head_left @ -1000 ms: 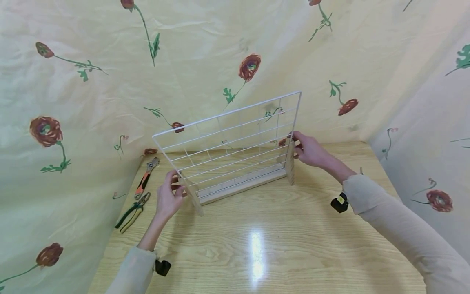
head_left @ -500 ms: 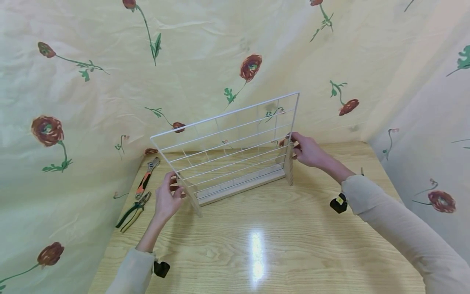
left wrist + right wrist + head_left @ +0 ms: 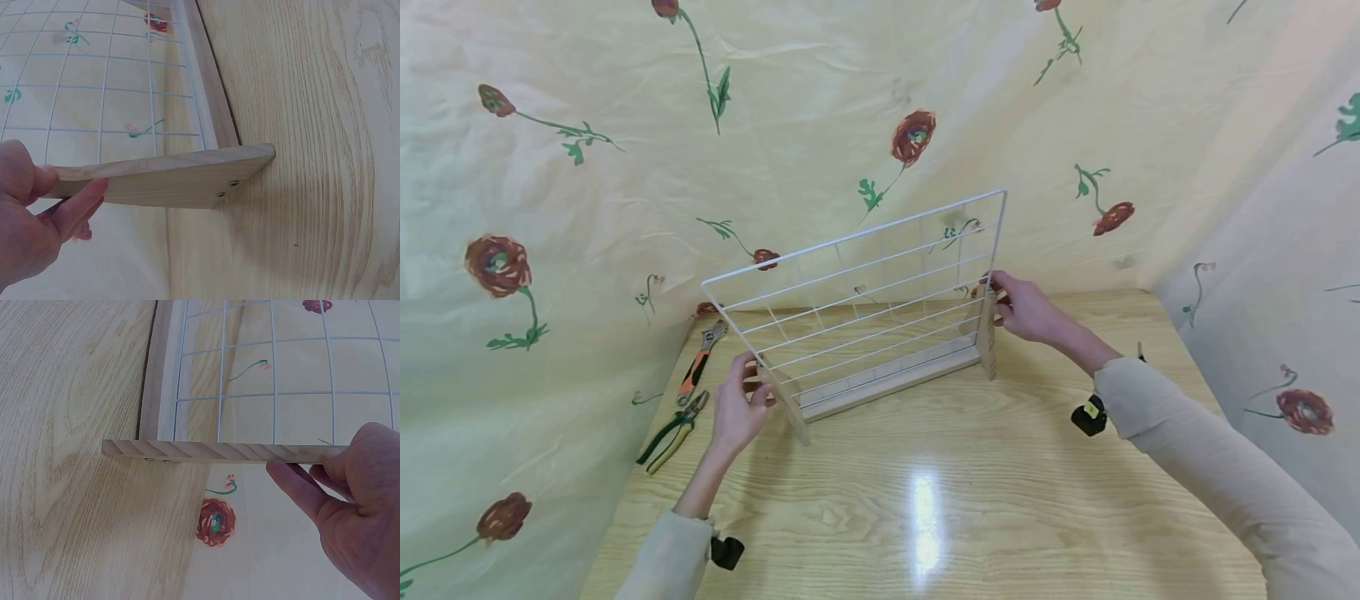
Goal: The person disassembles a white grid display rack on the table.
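Head view: floral sheeting (image 3: 820,92) backs rack (image 3: 891,387) and table (image 3: 1015,483).

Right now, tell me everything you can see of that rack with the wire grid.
The rack joins two pale, wooden-looking side panels with a low rail; a white wire grid rises above it. Fasteners show low on both panels. It appears to rest slantwise on the table. The left hand and right hand each grip a panel.
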`<control>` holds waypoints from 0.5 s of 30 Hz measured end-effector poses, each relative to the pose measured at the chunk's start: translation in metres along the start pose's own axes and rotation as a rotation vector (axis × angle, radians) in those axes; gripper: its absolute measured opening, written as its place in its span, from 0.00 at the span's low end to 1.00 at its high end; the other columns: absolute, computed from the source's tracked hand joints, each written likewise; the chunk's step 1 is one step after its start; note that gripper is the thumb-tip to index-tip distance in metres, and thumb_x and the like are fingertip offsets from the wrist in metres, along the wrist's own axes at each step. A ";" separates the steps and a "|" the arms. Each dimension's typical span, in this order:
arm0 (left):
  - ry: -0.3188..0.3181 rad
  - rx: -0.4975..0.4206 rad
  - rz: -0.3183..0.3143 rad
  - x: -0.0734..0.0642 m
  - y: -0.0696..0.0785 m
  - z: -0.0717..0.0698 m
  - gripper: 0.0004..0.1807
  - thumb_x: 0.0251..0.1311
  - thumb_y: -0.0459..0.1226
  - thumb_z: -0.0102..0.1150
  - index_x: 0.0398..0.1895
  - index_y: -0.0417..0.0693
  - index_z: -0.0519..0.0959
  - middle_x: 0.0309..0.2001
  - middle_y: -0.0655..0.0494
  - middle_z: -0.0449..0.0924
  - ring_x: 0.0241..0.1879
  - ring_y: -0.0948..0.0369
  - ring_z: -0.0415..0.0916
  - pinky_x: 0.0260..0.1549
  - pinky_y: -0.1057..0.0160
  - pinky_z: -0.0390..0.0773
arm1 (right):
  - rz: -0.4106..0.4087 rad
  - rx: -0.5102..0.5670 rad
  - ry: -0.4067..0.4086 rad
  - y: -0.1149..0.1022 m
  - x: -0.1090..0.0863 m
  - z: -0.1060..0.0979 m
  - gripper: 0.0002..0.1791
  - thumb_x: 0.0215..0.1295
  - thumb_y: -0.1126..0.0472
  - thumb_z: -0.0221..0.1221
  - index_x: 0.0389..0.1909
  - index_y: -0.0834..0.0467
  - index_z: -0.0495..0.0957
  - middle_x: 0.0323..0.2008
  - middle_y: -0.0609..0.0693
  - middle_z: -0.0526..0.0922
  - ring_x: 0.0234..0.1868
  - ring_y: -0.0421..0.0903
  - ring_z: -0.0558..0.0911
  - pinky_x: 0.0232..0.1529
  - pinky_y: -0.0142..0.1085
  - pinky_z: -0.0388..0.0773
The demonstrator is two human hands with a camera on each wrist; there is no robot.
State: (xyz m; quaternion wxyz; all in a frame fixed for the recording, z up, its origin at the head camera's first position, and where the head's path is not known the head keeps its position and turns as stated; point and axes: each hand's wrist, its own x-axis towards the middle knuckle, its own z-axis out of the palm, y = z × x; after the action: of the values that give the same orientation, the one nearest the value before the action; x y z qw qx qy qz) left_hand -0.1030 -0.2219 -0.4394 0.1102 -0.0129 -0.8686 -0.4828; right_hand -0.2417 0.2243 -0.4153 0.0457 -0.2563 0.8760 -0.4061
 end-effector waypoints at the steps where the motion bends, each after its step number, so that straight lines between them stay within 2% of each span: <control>1: 0.001 -0.003 -0.002 0.000 0.000 0.000 0.27 0.61 0.15 0.54 0.63 0.36 0.68 0.50 0.29 0.77 0.45 0.37 0.80 0.34 0.59 0.87 | -0.001 -0.003 -0.001 0.000 0.000 0.000 0.22 0.66 0.83 0.44 0.61 0.75 0.63 0.53 0.74 0.72 0.47 0.72 0.81 0.40 0.47 0.87; 15: -0.001 -0.035 -0.008 -0.004 -0.002 -0.005 0.27 0.59 0.14 0.53 0.62 0.34 0.68 0.50 0.28 0.76 0.44 0.36 0.80 0.34 0.57 0.87 | 0.008 -0.002 -0.010 -0.005 0.001 0.003 0.23 0.66 0.83 0.44 0.62 0.74 0.63 0.53 0.76 0.72 0.47 0.72 0.80 0.40 0.45 0.87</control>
State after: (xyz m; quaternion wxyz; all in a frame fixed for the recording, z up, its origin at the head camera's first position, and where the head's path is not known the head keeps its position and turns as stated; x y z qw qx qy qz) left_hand -0.0987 -0.2267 -0.4392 0.1074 -0.0117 -0.8601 -0.4985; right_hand -0.2397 0.2191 -0.4136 0.0513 -0.2550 0.8771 -0.4038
